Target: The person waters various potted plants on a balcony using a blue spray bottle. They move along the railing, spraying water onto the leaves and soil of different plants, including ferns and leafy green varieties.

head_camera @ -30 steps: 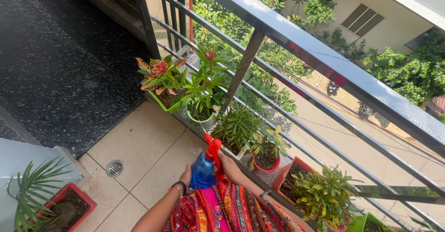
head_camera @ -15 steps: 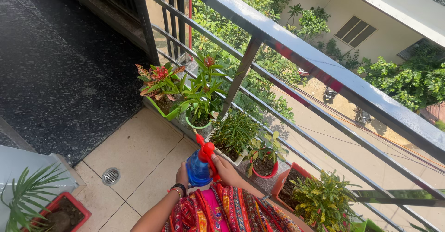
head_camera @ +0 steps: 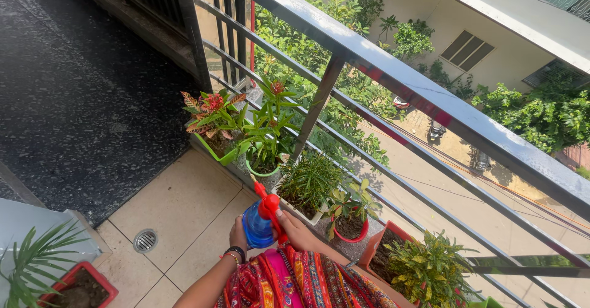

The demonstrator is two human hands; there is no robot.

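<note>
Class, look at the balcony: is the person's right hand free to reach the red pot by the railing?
Probably not as things stand: the right hand is closed around the spray bottle, which the left hand steadies. Nothing blocks the way to the red pot.

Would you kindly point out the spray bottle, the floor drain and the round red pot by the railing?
spray bottle (head_camera: pixel 257 227), head view, on its blue body.
floor drain (head_camera: pixel 145 241), head view, middle of the round metal grate.
round red pot (head_camera: pixel 351 238), head view, on its front rim.
</note>
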